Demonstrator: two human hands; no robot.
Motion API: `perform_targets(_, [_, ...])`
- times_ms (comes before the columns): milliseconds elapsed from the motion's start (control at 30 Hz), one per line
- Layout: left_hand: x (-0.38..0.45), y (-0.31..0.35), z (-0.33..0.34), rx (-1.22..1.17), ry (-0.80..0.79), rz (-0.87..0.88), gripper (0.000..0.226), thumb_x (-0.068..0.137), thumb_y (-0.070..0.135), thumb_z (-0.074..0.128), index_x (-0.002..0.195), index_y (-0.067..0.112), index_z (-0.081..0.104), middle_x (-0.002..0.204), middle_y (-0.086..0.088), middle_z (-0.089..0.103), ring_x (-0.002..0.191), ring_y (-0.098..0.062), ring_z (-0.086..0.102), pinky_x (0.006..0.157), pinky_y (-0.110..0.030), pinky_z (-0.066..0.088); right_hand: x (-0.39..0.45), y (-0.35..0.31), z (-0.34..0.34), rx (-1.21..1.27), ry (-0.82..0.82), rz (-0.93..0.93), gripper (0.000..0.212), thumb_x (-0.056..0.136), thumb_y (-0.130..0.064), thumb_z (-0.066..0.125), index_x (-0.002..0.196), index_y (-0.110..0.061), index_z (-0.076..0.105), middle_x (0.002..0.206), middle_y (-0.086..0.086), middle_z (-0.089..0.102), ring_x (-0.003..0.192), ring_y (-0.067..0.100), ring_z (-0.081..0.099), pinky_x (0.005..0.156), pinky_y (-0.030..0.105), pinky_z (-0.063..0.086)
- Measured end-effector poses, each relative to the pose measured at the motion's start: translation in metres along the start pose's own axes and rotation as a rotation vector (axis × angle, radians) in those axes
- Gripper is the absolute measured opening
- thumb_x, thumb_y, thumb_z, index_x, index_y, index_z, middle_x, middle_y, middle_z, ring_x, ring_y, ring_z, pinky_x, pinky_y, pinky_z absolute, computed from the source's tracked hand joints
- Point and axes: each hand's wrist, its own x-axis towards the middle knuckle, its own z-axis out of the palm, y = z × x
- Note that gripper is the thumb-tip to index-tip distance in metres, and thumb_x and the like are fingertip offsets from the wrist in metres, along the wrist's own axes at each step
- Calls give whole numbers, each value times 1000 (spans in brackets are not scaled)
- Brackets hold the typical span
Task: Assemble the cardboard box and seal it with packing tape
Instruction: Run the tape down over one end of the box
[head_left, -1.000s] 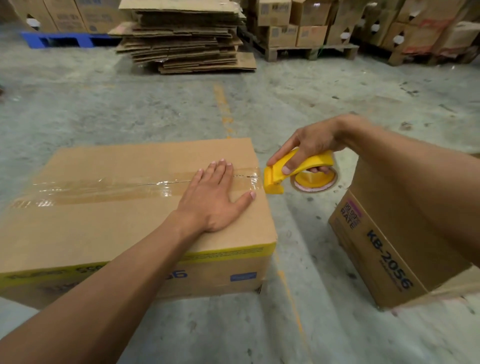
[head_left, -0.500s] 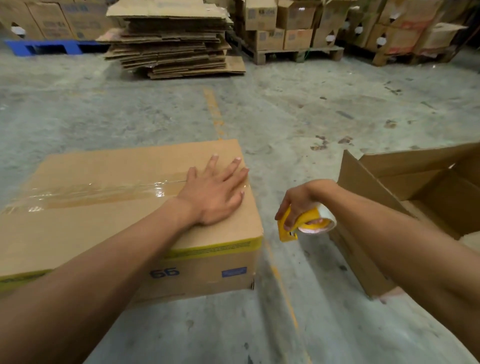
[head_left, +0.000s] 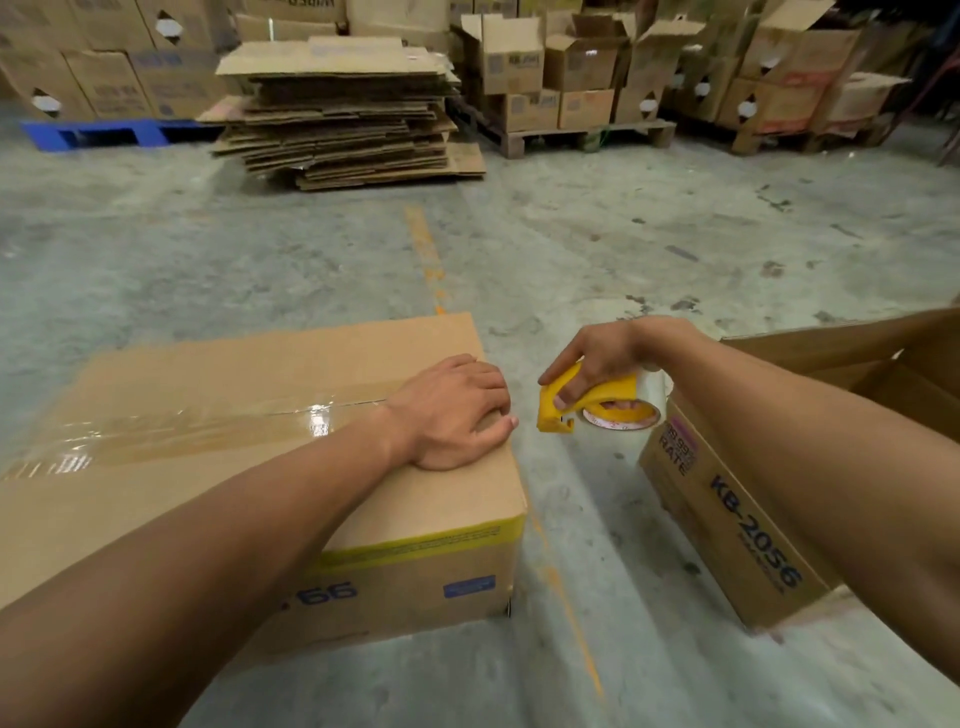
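A closed brown cardboard box stands on the concrete floor at lower left, with a glossy strip of clear tape along its top seam. My left hand rests on the box's right end, fingers curled over the edge where the tape ends. My right hand grips a yellow tape dispenser with a roll of clear tape, held in the air just right of the box's edge and apart from it.
An open box marked KB-2056 stands at the right, under my right forearm. A stack of flattened cardboard lies on the floor ahead. Pallets of boxes line the back, with a blue pallet at far left.
My right hand dropped with the dispenser past the box's right end, then rose back beside the top edge. My left hand slid right and curled its fingers over the box's end.
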Motion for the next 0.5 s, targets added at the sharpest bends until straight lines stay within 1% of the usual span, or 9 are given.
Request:
perform_targets(133, [-1,-4,3,-73,26,35,38,93,43,34,88,21,65,94,2,63,97,-20,58,95,-36,43,-11,-3,-10,202,159,-36,50,75,-37,81,123,-35,67,105,-8,65,83,8,61,62,16,48])
perform_targets(200, [-2,-3,5,-119,27,56,40,93,39,34,89,19,67,93,0,64,96,-22,60,90,-38,46,-22,-4,-13,307,230,-64,50,78,-36,80,126,-34,66,108,-8,64,80,3,61,57,11,47])
perform_targets(267, [-4,-2,7,-196,19,55,42,91,39,34,93,19,70,100,0,67,103,-22,62,87,-38,49,-33,-5,-15,440,266,-93,49,78,-37,79,125,-36,65,113,-5,65,73,4,65,55,16,51])
perform_targets(300, [-5,-1,6,-267,17,38,41,90,38,36,96,19,71,104,0,69,108,-21,61,89,-37,49,-38,-5,-17,536,267,-113,49,78,-35,79,125,-37,66,106,-4,68,64,4,67,51,20,52])
perform_targets(333, [-7,-1,5,-361,15,-10,38,89,35,40,100,19,72,106,1,71,111,-18,61,92,-34,47,-44,-7,-18,640,256,-145,48,79,-32,78,125,-36,65,94,-3,70,55,6,65,45,23,52])
perform_targets(367, [-9,-1,2,-475,34,-90,33,90,32,45,104,20,73,107,2,72,109,-15,62,94,-30,46,-50,-10,-19,731,237,-182,48,81,-29,76,127,-35,64,80,-2,70,48,10,62,41,24,51])
perform_targets(400, [-10,-2,-3,-604,98,-195,28,91,29,49,105,21,72,105,4,73,103,-11,64,92,-26,46,-56,-14,-20,807,215,-224,50,81,-29,75,129,-33,62,70,2,68,44,12,58,39,24,49])
perform_targets(467, [-11,-5,-22,-897,301,-460,22,93,31,52,100,21,71,97,4,74,92,-12,66,84,-26,48,-67,-23,-20,938,167,-315,58,74,-38,76,130,-35,59,55,6,59,36,12,50,35,22,45])
perform_targets(500, [-13,-7,-37,-1079,363,-605,25,95,36,50,98,19,69,93,1,74,89,-16,68,78,-28,49,-71,-28,-18,1005,138,-357,63,68,-47,79,128,-38,60,50,5,53,33,11,46,35,21,43])
